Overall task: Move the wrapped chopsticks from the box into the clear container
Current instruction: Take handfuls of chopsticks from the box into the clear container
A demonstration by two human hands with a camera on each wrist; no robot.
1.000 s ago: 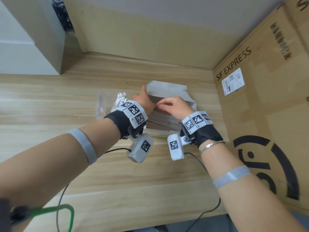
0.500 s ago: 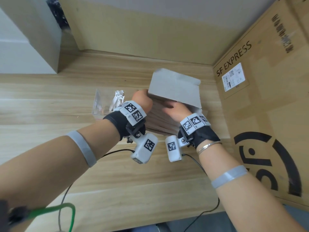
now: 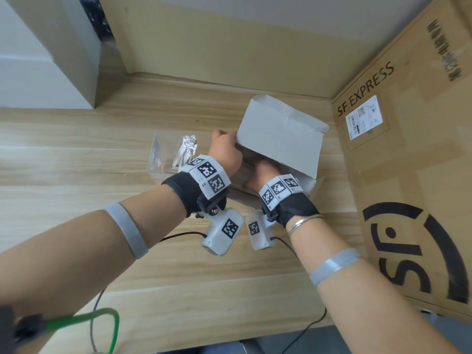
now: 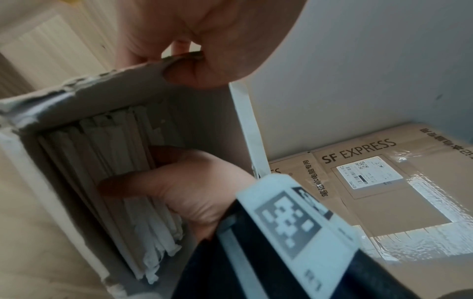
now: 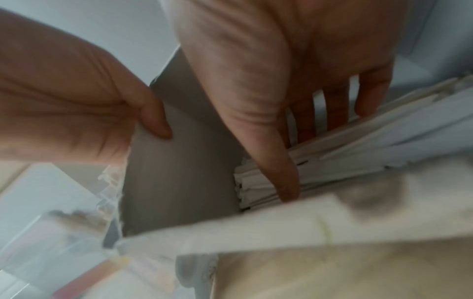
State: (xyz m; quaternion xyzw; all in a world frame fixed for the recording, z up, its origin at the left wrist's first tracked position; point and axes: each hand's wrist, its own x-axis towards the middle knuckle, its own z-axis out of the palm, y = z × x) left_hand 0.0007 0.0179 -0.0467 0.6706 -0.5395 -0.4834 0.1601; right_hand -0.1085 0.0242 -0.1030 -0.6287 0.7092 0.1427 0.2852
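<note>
A grey cardboard box (image 3: pixel 281 139) lies on the wooden table with its lid raised. My left hand (image 3: pixel 224 152) pinches the lid's left edge, thumb (image 4: pixel 202 68) on the inside. Under the lid my right hand (image 3: pixel 263 172) reaches into the box. The box holds several paper-wrapped chopsticks (image 4: pixel 102 161). The right thumb (image 5: pixel 286 182) lies on the near side of a bunch of chopsticks (image 5: pixel 371 141) and the fingers (image 5: pixel 332 109) on the far side. The clear container (image 3: pixel 163 159) stands just left of the box, behind my left wrist.
A crumpled silvery wrapper (image 3: pixel 187 149) sits in the clear container. A large SF Express carton (image 3: pixel 408 175) walls off the right side, close to the box. A white block (image 3: pixel 38 60) stands at the back left. Cables trail across the table's near part.
The box's lid has swung up from nearly flat to raised. My right hand has gone from the lid's edge down into the box, under the lid.
</note>
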